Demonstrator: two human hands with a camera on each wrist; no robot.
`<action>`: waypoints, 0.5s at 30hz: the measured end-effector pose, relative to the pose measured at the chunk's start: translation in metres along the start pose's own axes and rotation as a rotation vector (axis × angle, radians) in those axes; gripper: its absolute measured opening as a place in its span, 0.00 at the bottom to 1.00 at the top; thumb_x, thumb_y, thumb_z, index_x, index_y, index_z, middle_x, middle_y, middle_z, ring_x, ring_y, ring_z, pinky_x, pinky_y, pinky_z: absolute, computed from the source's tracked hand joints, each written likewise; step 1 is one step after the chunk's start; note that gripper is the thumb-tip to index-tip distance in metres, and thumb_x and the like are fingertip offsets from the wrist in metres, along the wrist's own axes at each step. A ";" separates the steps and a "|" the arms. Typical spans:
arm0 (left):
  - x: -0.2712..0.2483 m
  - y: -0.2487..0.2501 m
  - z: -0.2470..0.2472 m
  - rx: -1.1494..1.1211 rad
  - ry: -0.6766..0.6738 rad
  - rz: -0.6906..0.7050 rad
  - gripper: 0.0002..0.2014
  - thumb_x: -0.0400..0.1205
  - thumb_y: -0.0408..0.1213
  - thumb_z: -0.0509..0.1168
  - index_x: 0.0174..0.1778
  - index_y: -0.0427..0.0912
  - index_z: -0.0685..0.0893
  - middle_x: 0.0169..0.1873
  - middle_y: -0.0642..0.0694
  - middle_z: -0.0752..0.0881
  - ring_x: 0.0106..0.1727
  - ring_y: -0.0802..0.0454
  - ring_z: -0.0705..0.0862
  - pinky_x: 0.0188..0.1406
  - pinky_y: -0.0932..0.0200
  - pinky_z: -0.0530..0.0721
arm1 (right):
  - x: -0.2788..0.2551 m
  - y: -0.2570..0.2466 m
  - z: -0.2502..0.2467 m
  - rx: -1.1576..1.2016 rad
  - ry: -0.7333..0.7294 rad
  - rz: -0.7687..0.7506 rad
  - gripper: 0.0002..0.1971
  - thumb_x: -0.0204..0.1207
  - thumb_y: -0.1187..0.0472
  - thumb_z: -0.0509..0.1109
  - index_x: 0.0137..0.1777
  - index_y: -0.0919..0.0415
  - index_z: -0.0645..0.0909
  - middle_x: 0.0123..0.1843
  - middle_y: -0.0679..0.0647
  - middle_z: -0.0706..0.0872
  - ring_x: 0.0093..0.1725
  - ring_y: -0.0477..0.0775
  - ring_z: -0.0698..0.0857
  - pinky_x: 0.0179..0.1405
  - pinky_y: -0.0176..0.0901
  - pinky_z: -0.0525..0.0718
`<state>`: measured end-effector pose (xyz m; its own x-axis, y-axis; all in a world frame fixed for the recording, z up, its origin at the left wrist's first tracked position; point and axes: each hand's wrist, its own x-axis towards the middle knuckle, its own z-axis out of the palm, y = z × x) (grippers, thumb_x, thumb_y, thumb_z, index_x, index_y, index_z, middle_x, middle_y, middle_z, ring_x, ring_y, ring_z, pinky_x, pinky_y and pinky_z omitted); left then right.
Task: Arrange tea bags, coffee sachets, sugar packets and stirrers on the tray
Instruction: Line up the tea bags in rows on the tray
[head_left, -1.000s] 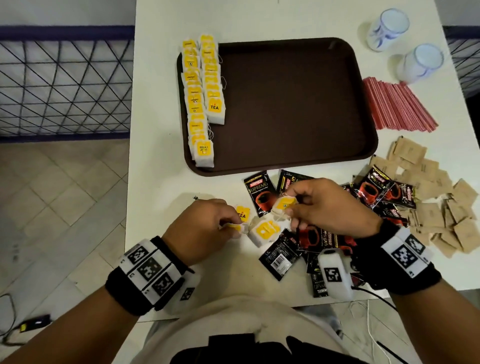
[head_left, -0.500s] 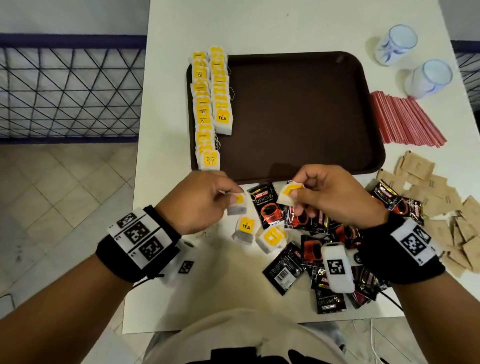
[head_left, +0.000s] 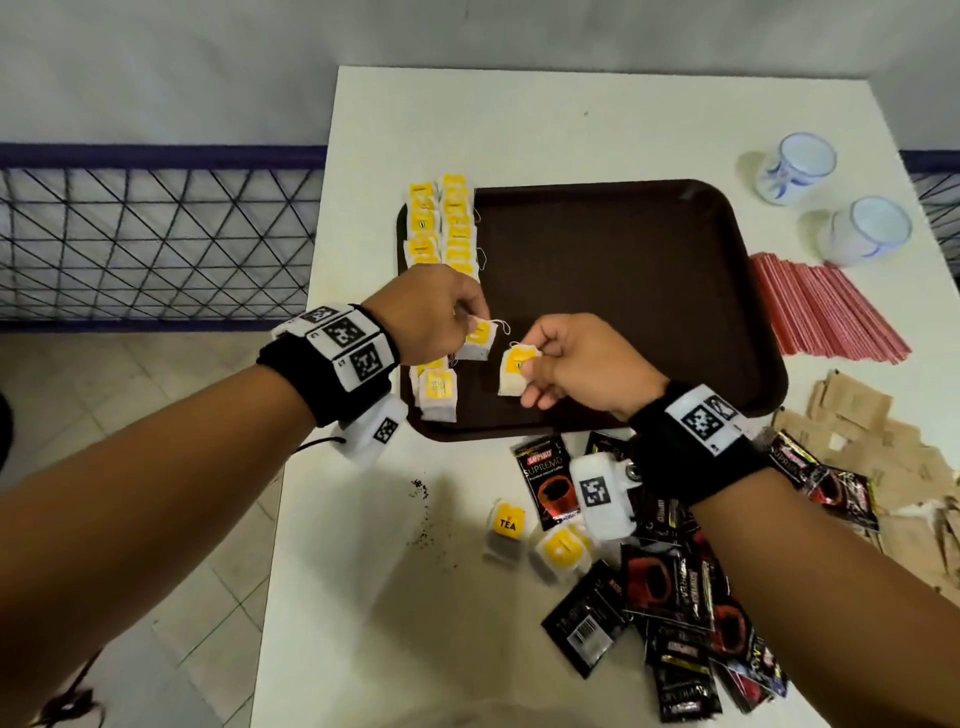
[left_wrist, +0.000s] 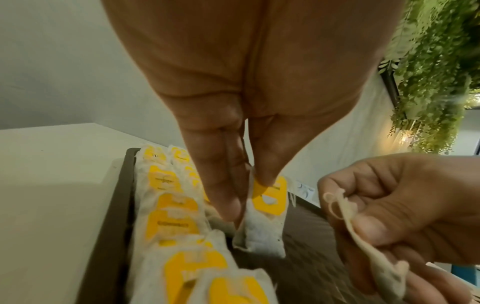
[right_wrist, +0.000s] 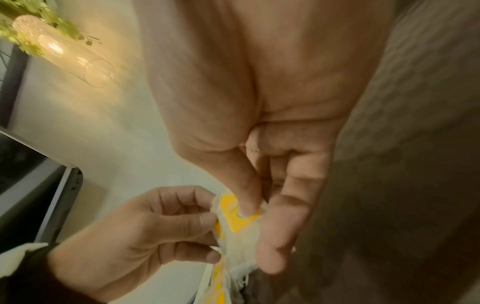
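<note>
Left hand (head_left: 434, 312): hovering over the near-left part of the tray, thumb and fingers pinching a tea bag (head_left: 477, 340) by its upper edge — the bag is hanging just above the tray floor.
Right hand (head_left: 576, 364): hovering over the tray's near edge, close beside the left hand without touching it, fingers curled and pinching a second tea bag (head_left: 515, 370) by its yellow tag.
Tray (head_left: 649, 312): brown, lying on the white table (head_left: 363, 597).
Tea bag rows (head_left: 441, 223): two columns lying along the tray's left side, yellow tags facing up.
Loose tea bags (head_left: 530, 540): two lying on the table, near the person.
Coffee sachets (head_left: 675, 597): black, lying in a heap on the table under the right wrist.
Sugar packets (head_left: 872, 431): brown, piled to the tray's right.
Stirrers (head_left: 821, 312): red, fanned out just beside the tray's right edge.
Cups (head_left: 831, 202): two — standing beyond the stirrers.
</note>
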<state>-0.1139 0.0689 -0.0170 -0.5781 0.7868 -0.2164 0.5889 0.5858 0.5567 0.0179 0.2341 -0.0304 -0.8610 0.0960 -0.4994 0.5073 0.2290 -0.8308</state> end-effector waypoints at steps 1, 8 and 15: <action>0.004 -0.001 0.001 -0.003 -0.007 0.000 0.08 0.80 0.32 0.67 0.49 0.45 0.90 0.46 0.50 0.90 0.47 0.54 0.85 0.47 0.60 0.81 | 0.006 -0.001 0.003 -0.004 0.003 0.004 0.04 0.82 0.74 0.67 0.47 0.66 0.79 0.33 0.61 0.89 0.31 0.54 0.90 0.29 0.41 0.88; 0.017 -0.008 -0.003 0.009 -0.001 -0.057 0.06 0.78 0.33 0.69 0.45 0.48 0.90 0.34 0.60 0.84 0.40 0.59 0.82 0.44 0.60 0.81 | 0.033 -0.002 0.015 0.007 0.009 0.061 0.02 0.80 0.73 0.71 0.50 0.72 0.80 0.37 0.68 0.87 0.29 0.52 0.90 0.25 0.37 0.87; 0.021 -0.013 -0.009 0.035 0.076 -0.061 0.09 0.80 0.32 0.68 0.51 0.44 0.92 0.44 0.51 0.90 0.48 0.56 0.85 0.53 0.61 0.80 | 0.048 -0.010 0.022 0.056 0.033 0.065 0.06 0.81 0.75 0.68 0.56 0.77 0.79 0.40 0.74 0.86 0.28 0.52 0.90 0.27 0.39 0.89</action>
<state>-0.1393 0.0758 -0.0217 -0.6535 0.7335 -0.1869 0.5702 0.6394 0.5158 -0.0281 0.2150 -0.0517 -0.8266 0.1412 -0.5447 0.5622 0.1668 -0.8100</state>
